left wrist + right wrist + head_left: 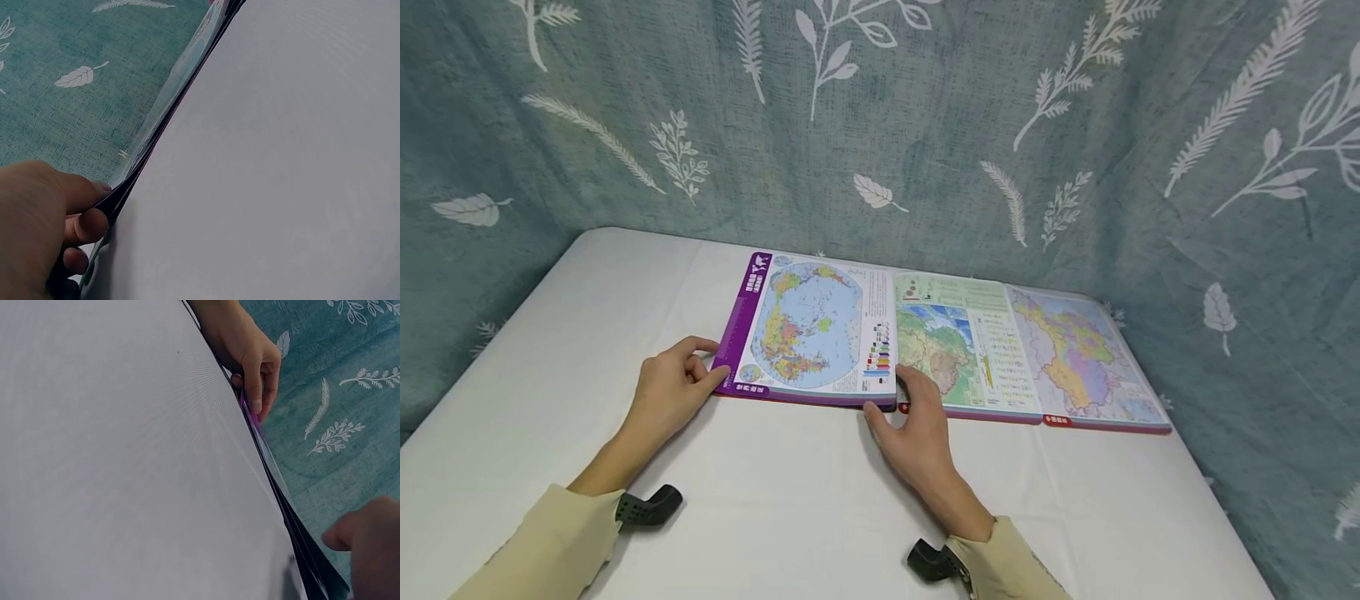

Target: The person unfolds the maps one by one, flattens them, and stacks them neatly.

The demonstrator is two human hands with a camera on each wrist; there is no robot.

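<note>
One purple-edged world map [808, 325] sits near the far edge of the desk [790, 483]; the left hand [673, 383] pinches its left side, the right hand's [921, 433] fingers wide at its near right corner.

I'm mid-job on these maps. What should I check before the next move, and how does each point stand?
1. Left hand pinching the world map at its purple left edge: ok.
2. Right hand gripping that map's near right corner: cannot tell; it is at the corner, but the hold is unclear.
3. World map printed side up: ok.
4. Green terrain map and multicoloured map printed side up: ok.
5. Room between the multicoloured map and the right edge of the table: not ok; it lies along that edge.
</note>
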